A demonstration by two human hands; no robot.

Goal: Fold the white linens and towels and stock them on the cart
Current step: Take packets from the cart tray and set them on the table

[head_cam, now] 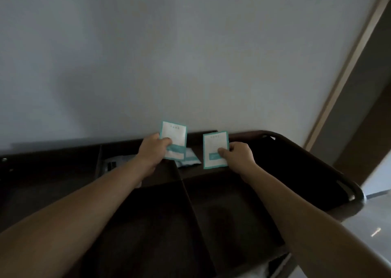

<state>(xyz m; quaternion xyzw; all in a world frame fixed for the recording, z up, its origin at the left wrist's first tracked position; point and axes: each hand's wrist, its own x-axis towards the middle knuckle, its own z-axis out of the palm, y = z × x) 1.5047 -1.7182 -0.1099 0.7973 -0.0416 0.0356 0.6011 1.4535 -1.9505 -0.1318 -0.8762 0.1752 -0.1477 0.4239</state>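
Evidently, one teal-and-white sachet (174, 136) is pinched by the left hand (151, 150), a second sachet (213, 146) by the right hand (239, 155), over the cart tray (232, 218); no stocked linens are seen.

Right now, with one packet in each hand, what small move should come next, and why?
Probably lay the left packet on the loose packets just below it in the cart; the left hand pinches it, the right hand holds the right packet.

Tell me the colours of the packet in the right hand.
White with a teal border and a teal band near the bottom: the packet in the right hand, head view.
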